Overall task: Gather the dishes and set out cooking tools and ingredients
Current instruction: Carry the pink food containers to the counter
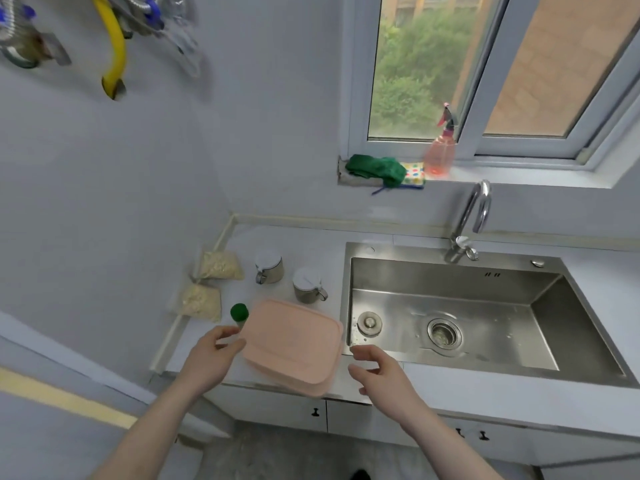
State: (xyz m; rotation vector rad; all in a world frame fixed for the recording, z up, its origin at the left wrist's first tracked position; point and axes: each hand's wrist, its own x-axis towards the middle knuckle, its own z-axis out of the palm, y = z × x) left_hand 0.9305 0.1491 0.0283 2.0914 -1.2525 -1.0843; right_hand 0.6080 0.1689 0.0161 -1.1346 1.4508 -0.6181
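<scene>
Both hands out over the front edge of the table, palms facing each other. Left hand sits at the near-left corner of the pink container stack; thumb tip looks to be touching the edge, fingers loosely curved, not wrapped round it, can't tell if there is real contact. Right hand is just off the stack's right side, fingers relaxed and spread, a gap visible, holding nothing. Stack is flat pink lidded boxes, one on another, lying on the table just left of the sink, near corner overhanging the front edge a bit.

Behind the left hand, a small bottle with a green cap, upright, just beside the stack's left edge. Further back left, two clear bags of pale grains or flakes against the wall. Two lidded seasoning jars with side handles stand behind the stack, apart from each other.

Steel sink to the right: drain strainer in the basin, round plug left of it, chrome faucet at the back rim.

Windowsill beyond: green cloth, spotted sponge, pink spray bottle. Yellow hose and metal pipes on the wall top left, blurred.
</scene>
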